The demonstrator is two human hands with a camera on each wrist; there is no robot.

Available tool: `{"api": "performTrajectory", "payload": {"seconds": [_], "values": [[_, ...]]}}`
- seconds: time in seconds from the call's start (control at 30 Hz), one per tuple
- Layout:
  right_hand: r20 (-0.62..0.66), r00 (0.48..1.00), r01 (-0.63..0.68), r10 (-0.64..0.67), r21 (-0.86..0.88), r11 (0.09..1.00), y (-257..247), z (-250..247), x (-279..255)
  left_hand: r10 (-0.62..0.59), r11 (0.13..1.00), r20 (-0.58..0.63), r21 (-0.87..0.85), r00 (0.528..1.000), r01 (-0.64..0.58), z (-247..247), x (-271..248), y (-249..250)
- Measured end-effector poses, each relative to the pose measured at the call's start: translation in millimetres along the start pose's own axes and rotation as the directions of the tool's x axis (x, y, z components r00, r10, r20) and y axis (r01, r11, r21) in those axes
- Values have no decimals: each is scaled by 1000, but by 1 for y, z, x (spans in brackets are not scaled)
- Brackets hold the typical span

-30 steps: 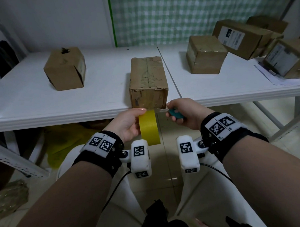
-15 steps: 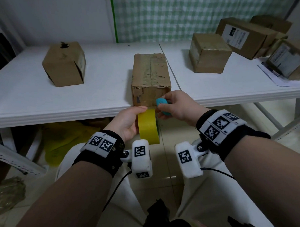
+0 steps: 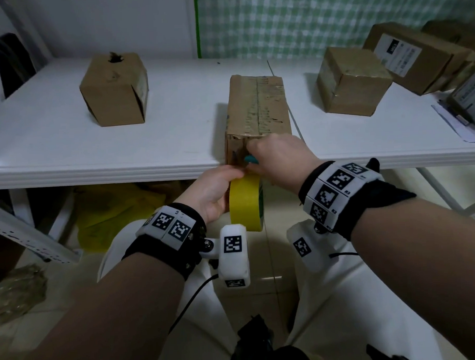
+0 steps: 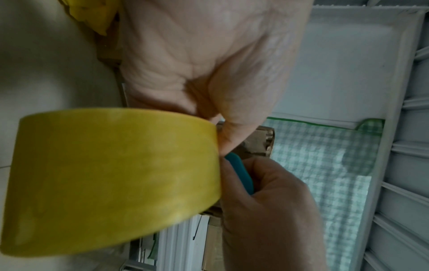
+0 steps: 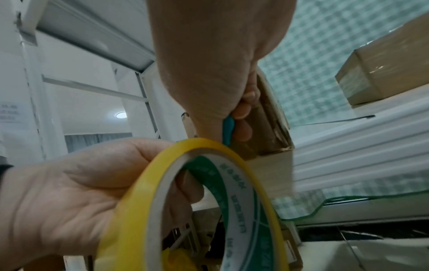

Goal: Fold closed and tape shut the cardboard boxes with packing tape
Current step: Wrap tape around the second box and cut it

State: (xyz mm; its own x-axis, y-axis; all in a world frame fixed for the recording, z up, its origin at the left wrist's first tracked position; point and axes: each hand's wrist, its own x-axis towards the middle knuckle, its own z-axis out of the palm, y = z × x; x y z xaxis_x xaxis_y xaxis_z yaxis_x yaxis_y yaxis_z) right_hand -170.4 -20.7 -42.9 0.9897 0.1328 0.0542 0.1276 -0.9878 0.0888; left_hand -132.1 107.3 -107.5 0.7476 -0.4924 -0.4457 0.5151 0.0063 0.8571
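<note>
A long cardboard box (image 3: 258, 103) lies closed at the front edge of the white table (image 3: 95, 158), old tape along its top seam. Just below that edge my left hand (image 3: 215, 191) grips a yellow tape roll (image 3: 245, 203), fingers through its core (image 5: 192, 185). My right hand (image 3: 278, 159) presses against the box's near end face and holds a small teal cutter (image 3: 250, 160), which also shows beside the roll (image 4: 239, 174) and against the box (image 5: 227, 128). The cutter's blade is hidden. The tape strip between roll and box is not clear.
A squat brown box (image 3: 114, 90) with a hole on top sits back left. Another closed box (image 3: 351, 81) stands right of centre, and labelled boxes (image 3: 415, 57) pile up at far right by papers (image 3: 460, 121). A yellow bag (image 3: 111, 211) lies under the table.
My right hand has risen from below the table edge up to the box's near end face with the cutter. The left hand has lifted the roll slightly toward the table edge.
</note>
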Motion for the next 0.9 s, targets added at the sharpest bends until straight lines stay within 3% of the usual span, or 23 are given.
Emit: {"api": "performTrajectory", "payload": {"seconds": [0.4, 0.9], "values": [[25, 993, 114, -112, -120, 986, 3, -2, 9, 31, 1000, 7, 3, 1000, -31, -1, -1, 5], [120, 989, 105, -84, -183, 977, 22, -14, 0, -9, 1000, -15, 27, 1000, 9, 4, -2, 14]]}}
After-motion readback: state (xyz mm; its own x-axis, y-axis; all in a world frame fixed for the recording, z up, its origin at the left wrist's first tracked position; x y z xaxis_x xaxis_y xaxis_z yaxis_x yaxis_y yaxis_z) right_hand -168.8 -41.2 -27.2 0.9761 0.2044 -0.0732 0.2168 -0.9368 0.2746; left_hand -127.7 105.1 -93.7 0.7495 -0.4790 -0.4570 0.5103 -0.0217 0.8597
